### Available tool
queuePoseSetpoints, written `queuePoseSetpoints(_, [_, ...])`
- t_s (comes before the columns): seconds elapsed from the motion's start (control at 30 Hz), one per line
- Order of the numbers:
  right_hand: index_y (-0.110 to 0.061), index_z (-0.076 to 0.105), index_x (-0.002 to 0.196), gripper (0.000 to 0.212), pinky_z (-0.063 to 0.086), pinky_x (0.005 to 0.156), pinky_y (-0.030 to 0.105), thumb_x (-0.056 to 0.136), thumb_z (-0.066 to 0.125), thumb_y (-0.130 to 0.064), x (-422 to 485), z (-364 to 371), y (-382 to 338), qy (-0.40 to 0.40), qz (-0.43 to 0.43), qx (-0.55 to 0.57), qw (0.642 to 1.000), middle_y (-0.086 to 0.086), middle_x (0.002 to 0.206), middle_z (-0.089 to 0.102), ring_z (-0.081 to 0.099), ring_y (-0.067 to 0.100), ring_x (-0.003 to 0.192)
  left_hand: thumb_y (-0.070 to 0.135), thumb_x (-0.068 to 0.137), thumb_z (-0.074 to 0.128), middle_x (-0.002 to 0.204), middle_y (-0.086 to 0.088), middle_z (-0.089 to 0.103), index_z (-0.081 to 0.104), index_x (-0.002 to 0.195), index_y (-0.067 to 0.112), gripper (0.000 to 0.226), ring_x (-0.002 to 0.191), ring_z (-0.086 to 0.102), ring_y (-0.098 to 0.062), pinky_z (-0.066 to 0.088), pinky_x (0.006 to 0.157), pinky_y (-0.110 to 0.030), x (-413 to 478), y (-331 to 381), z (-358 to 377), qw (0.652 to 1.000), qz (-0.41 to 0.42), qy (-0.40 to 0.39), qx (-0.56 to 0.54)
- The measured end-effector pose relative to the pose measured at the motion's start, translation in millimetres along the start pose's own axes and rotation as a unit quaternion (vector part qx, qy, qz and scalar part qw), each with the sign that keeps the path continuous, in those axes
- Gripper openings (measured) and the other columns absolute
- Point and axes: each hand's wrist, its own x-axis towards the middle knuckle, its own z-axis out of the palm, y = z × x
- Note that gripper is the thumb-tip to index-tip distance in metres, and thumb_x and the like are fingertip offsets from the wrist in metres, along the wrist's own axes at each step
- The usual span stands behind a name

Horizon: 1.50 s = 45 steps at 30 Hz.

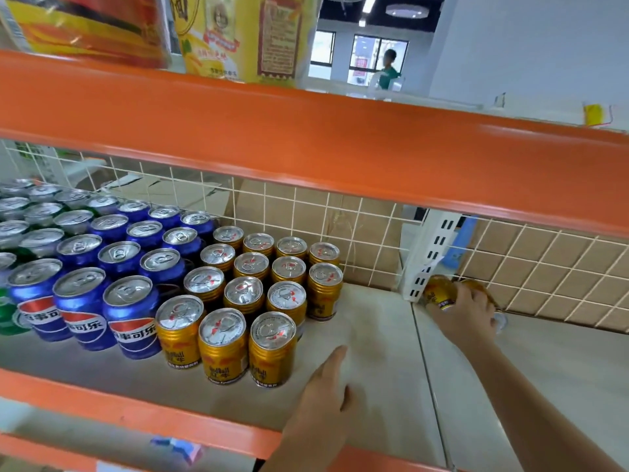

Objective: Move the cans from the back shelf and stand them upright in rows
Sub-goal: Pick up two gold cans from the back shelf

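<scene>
- The right hand (464, 313) reaches to the back right of the shelf (374, 335), its fingers curled over a gold can (437, 291), which it grips.
- That can sits at the foot of a white slotted post (429, 257), against the wire grid (544, 267) at the back. It is off upright, though whether it is lying or only tilted cannot be told.
- A second gold can (476, 287) shows just beyond the knuckles, close to the grid and mostly hidden by the hand.
- The left hand (326, 393) lies open and flat on the shelf near its front edge, fingers straight and holding nothing, just right of the front row of standing cans.
- A block of gold cans (252, 287) stands upright in neat rows mid-shelf, tops up, well apart from the gripped can.
- Blue cola cans (119, 267) stand in rows touching the gold block's left side, with green cans (10, 318) further left at the frame edge.
- An orange shelf edge (306, 137) crosses above, carrying yellow and red boxes (238, 35).
- Cardboard (306, 212) shows behind the grid.
- A person (389, 68) stands far off in the background.
</scene>
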Motion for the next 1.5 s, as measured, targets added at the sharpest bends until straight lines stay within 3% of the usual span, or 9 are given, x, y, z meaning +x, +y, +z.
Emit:
queuePoseSetpoints(0.27, [-0.021, 0.050, 0.133, 0.059, 0.027, 0.106, 0.047, 0.078, 0.065, -0.034, 0.6, -25.6, 46.3, 0.058, 0.025, 0.113, 0.992, 0.011, 0.140, 0.040, 0.036, 0.033, 0.130, 0.012, 0.091, 0.055, 0.131, 0.006, 0.051, 0.042, 0.135, 0.020, 0.047, 0.110, 0.051, -0.007, 0.045, 0.094, -0.017, 30.2, 30.3, 25.1, 0.994, -0.051, -0.001, -0.101])
queuePoseSetpoints(0.4, [-0.020, 0.047, 0.135, 0.052, 0.027, 0.106, 0.048, 0.087, 0.062, -0.031, 11.4, -42.5, 77.9, 0.034, 0.061, 0.138, 0.988, 0.012, 0.144, 0.038, 0.033, 0.033, 0.133, 0.010, 0.089, 0.055, 0.128, 0.000, 0.051, 0.045, 0.134, 0.015, 0.046, 0.098, 0.051, -0.008, 0.041, 0.058, -0.004, 57.1, 68.1, 61.2, 0.988, -0.087, -0.013, -0.125])
queuePoseSetpoints(0.57, [-0.016, 0.049, 0.133, 0.060, 0.039, 0.102, 0.041, 0.084, 0.064, -0.047, 25.9, -58.0, 104.8, -0.068, 0.087, 0.169, 0.979, 0.010, 0.131, 0.050, 0.048, 0.029, 0.120, 0.024, 0.089, 0.061, 0.124, -0.006, 0.051, 0.042, 0.134, 0.008, 0.052, 0.109, 0.054, -0.023, 0.047, 0.084, -0.028, 97.3, 113.0, 97.7, 0.992, -0.102, -0.004, -0.078])
queuePoseSetpoints(0.67, [-0.015, 0.053, 0.118, 0.045, 0.041, 0.078, 0.031, 0.086, 0.062, -0.045, 33.8, -64.2, 109.7, -0.123, 0.069, 0.212, 0.967, 0.008, 0.108, 0.057, 0.052, 0.021, 0.090, 0.028, 0.087, 0.064, 0.107, -0.004, 0.051, 0.047, 0.115, 0.005, 0.040, 0.088, 0.052, -0.019, 0.039, 0.061, -0.023, 122.0, 132.2, 113.4, 0.989, -0.122, 0.012, -0.079])
queuePoseSetpoints(1.0, [-0.017, 0.050, 0.105, 0.031, 0.038, 0.080, 0.027, 0.089, 0.057, -0.043, 54.3, -47.6, 106.7, -0.187, 0.100, 0.279, 0.937, 0.001, 0.101, 0.050, 0.048, 0.017, 0.091, 0.038, 0.071, 0.077, 0.107, -0.016, 0.062, 0.056, 0.112, 0.005, 0.057, 0.100, 0.060, -0.034, 0.049, 0.093, -0.044, 175.5, 135.0, 137.7, 0.974, -0.157, 0.051, -0.157])
queuePoseSetpoints(1.1, [-0.014, 0.050, 0.100, 0.034, 0.039, 0.077, 0.027, 0.087, 0.060, -0.043, 58.2, -50.0, 103.4, -0.185, 0.089, 0.258, 0.944, 0.004, 0.097, 0.052, 0.051, 0.018, 0.088, 0.038, 0.073, 0.077, 0.092, -0.013, 0.059, 0.054, 0.081, 0.005, 0.041, 0.085, 0.056, -0.028, 0.049, 0.088, -0.040, 176.5, 142.7, 137.9, 0.981, -0.170, 0.052, -0.083])
queuePoseSetpoints(1.2, [-0.008, 0.053, 0.086, 0.041, 0.036, 0.061, 0.023, 0.078, 0.069, -0.044, 62.9, -51.7, 105.2, -0.175, 0.092, 0.225, 0.954, 0.002, 0.074, 0.048, 0.048, 0.015, 0.068, 0.047, 0.067, 0.079, 0.096, -0.009, 0.061, 0.060, 0.099, 0.005, 0.056, 0.087, 0.059, -0.023, 0.051, 0.082, -0.030, 169.9, 146.5, 136.3, 0.987, -0.145, 0.024, 0.061])
queuePoseSetpoints(1.37, [-0.013, 0.053, 0.113, 0.060, 0.042, 0.069, 0.023, 0.069, 0.072, -0.049, 51.4, -75.5, 114.6, -0.248, 0.063, 0.089, 0.963, 0.004, 0.103, 0.057, 0.053, 0.016, 0.089, 0.067, 0.051, 0.078, 0.113, -0.005, 0.049, 0.046, 0.116, 0.020, 0.086, 0.103, 0.057, -0.020, 0.049, 0.082, -0.028, 140.6, 140.1, 132.1, 0.977, -0.081, -0.027, 0.196])
queuePoseSetpoints(1.5, [-0.014, 0.054, 0.117, 0.066, 0.040, 0.075, 0.025, 0.072, 0.068, -0.060, 46.9, -96.5, 126.6, -0.301, 0.043, 0.000, 0.953, 0.001, 0.104, 0.054, 0.052, 0.016, 0.090, 0.058, 0.076, 0.068, 0.091, -0.004, 0.055, 0.050, 0.101, 0.014, 0.054, 0.076, 0.056, -0.015, 0.051, 0.072, -0.029, 133.5, 138.7, 120.0, 0.976, -0.188, -0.089, -0.063])
